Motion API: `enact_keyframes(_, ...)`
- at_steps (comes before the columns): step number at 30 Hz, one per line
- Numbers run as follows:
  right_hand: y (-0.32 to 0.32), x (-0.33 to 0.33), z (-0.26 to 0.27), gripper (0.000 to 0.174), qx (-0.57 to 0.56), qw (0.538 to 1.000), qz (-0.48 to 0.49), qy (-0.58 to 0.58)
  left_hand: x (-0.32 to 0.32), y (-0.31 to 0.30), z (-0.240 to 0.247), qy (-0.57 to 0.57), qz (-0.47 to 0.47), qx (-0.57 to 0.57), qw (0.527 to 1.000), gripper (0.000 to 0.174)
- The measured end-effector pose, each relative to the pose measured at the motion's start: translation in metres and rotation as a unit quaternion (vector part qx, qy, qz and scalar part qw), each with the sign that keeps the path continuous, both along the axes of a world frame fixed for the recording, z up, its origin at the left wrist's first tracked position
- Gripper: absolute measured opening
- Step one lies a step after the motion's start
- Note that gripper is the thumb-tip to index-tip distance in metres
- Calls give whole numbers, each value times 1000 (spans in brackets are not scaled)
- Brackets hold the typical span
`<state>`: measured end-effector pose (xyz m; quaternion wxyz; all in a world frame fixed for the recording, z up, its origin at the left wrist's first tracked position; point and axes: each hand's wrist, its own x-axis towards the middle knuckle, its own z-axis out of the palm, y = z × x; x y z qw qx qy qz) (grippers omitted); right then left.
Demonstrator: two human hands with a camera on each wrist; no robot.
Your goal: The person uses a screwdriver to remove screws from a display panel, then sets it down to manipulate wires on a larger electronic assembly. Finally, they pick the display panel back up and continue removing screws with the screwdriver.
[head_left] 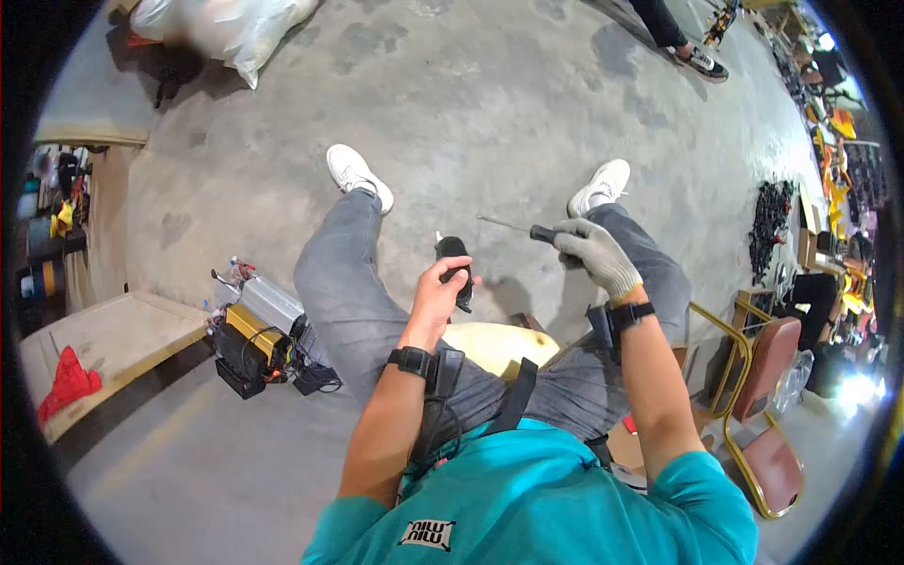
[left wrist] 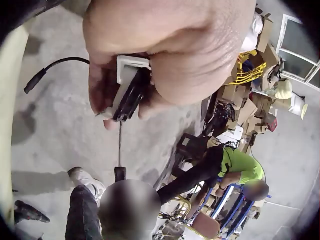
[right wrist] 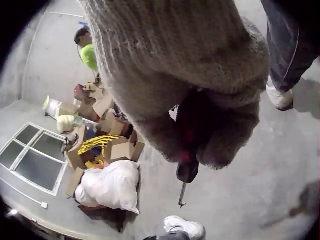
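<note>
My bare left hand (head_left: pixel 435 299) grips a small black device (head_left: pixel 452 249) between my knees. Its white bracket-like edge (left wrist: pixel 131 62) shows in the left wrist view, and a short black cable with a plug end (left wrist: pixel 36 81) sticks out beside the fingers. My gloved right hand (head_left: pixel 595 252) holds a screwdriver (head_left: pixel 540 234) by its black handle, right of the device. The thin metal shaft (head_left: pixel 503 223) points left toward the device in the head view. In the right wrist view the knitted glove (right wrist: pixel 185 65) hides most of the handle.
Below my hands is a pale yellow surface (head_left: pixel 494 347) between my thighs. Left stand a metal-cased unit with wires (head_left: pixel 264 320) and a low wooden board (head_left: pixel 122 334) with a red cloth (head_left: pixel 68 384). A chair (head_left: pixel 767 367) is at right. White sacks (head_left: pixel 226 28) lie ahead.
</note>
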<state>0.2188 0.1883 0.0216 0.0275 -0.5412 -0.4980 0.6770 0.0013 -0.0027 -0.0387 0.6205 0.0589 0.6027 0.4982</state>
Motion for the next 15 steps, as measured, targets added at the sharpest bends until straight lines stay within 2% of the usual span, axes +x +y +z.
enact_keyframes(5, -34, 6, 62, 36, 42, 999, 3, 19, 3, -3, 0, -24, -2, 16, 1000, 28)
enact_keyframes(15, -74, 24, 81, 37, 45, 999, 6, 29, 1, -6, 14, -63, 4, 113, 992, 36)
